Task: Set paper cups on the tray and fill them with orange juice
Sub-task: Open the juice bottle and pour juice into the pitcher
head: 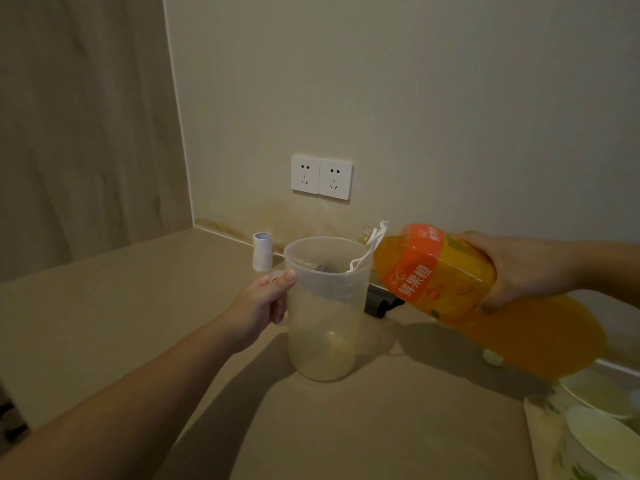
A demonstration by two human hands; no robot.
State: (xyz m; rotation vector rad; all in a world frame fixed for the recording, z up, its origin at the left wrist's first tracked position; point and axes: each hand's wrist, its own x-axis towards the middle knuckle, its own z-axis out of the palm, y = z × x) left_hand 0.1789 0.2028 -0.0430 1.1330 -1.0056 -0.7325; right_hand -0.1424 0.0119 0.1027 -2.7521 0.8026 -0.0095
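Observation:
A clear plastic pitcher [323,306] stands on the beige counter [104,306], with a shallow layer of pale juice at its bottom. My left hand [258,308] grips the pitcher's handle. My right hand [516,268] holds a large orange juice bottle [460,292] tilted on its side, its neck over the pitcher's rim. A patterned tray [540,431] lies at the lower right corner with paper cups [602,434] on it; they are blurred and cut by the frame edge.
A small white roll [262,251] stands by the back wall, left of the pitcher. Two wall sockets [322,176] sit above it. A dark object [379,301] lies behind the pitcher. A small white cap-like thing [492,357] lies under the bottle.

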